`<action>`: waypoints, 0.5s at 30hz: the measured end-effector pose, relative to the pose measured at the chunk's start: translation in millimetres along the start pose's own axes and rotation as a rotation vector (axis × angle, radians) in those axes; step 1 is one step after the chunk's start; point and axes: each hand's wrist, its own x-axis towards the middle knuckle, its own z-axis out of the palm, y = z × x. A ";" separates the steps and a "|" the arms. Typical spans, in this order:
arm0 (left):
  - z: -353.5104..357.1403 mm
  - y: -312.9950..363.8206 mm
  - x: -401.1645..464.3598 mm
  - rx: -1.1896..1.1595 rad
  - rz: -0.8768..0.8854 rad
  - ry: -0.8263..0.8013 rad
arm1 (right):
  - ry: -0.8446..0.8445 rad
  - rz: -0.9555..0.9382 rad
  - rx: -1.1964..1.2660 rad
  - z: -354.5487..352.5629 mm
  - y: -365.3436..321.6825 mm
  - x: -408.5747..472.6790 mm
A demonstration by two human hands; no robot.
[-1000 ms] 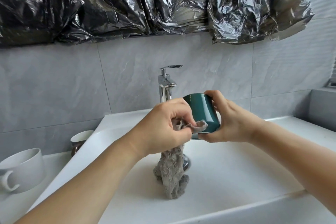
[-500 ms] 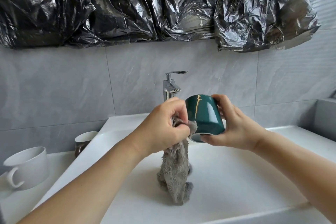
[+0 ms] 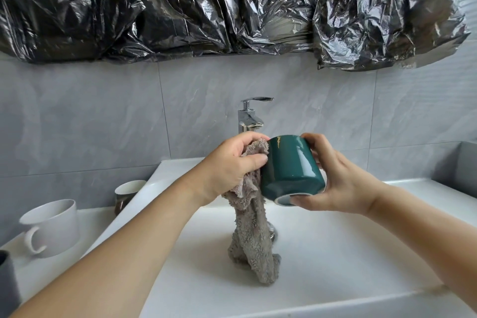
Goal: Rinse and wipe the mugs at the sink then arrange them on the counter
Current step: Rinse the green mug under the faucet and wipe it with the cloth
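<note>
Dark green mug [image 3: 293, 165], glossy, with a thin gold streak near its base; held in the air over the white sink [image 3: 335, 253], in front of the chrome tap [image 3: 249, 116]. Tipped nearly upside down: base up and away toward the wall, open mouth down and toward the camera, long axis slanting from upper left to lower right. Pale inside of the rim just visible at the bottom. No handle visible from this side.

Gripped by the right hand [image 3: 338, 183] from the right: fingers curled over the upper wall, thumb hooked under the rim at the mouth.

Pressed against the mug's left wall, a grey-brown fluffy cloth [image 3: 251, 227], bunched in the left hand [image 3: 229, 165], fingers curled round the wad and thumb pinching it against the glaze. Rest of the cloth hanging straight down, its tail crumpled on the sink floor near the drain, mostly hidden behind it.

Further out, on the counter [image 3: 51, 273] left of the sink: a wide white cup [image 3: 51, 227] upright, handle toward the camera; behind it, close to the sink's edge, a smaller brown mug [image 3: 126, 193] with a pale inside, also upright. Grey object [image 3: 7, 279] cut off at the lower left corner, kind unclear. Grey tiled wall [image 3: 103, 116] behind, crinkled black plastic sheeting [image 3: 180, 8] hung across the top.
</note>
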 end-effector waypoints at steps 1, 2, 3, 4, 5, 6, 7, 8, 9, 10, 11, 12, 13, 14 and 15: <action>-0.8 -0.9 0.7 0.000 0.001 -0.008 | -0.028 0.009 -0.009 1.1 -0.9 -0.9; -1.3 -2.3 1.4 0.001 0.003 -0.010 | -0.043 0.004 -0.031 2.5 -1.7 -1.8; -1.3 -2.8 1.7 0.009 0.001 -0.013 | -0.047 -0.012 -0.069 3.7 -2.4 -2.2; -1.4 -3.2 1.5 0.026 -0.009 -0.016 | -0.051 -0.028 -0.114 4.6 -3.7 -1.9; -1.1 -3.2 0.9 0.048 -0.027 -0.015 | -0.062 -0.037 -0.152 5.6 -5.1 -1.9; -0.4 -2.8 0.8 0.072 -0.046 -0.012 | -0.076 -0.033 -0.180 6.4 -7.7 -1.9; 0.7 -2.4 0.8 0.096 -0.062 -0.004 | -0.090 -0.032 -0.208 7.3 -10.7 -1.3; 2.5 -1.3 1.2 0.120 -0.074 0.009 | -0.091 -0.045 -0.248 8.1 -12.5 -0.3; 4.9 0.0 1.9 0.147 -0.087 0.028 | -0.081 -0.076 -0.295 9.6 -12.9 1.7; 7.5 1.2 2.7 0.173 -0.103 0.048 | -0.085 -0.112 -0.355 11.8 -12.2 4.1; 10.0 1.7 3.8 0.196 -0.120 0.066 | -0.094 -0.142 -0.415 14.6 -11.3 5.9; 12.9 1.9 4.7 0.214 -0.132 0.080 | -0.103 -0.156 -0.464 16.8 -10.5 7.1; 16.3 1.1 5.3 0.229 -0.137 0.093 | -0.114 -0.152 -0.498 17.9 -10.7 7.6; 19.6 0.6 5.4 0.247 -0.135 0.113 | -0.119 -0.136 -0.512 17.9 -11.9 7.6; 22.1 -0.6 5.7 0.270 -0.125 0.145 | -0.120 -0.115 -0.516 17.3 -13.8 6.9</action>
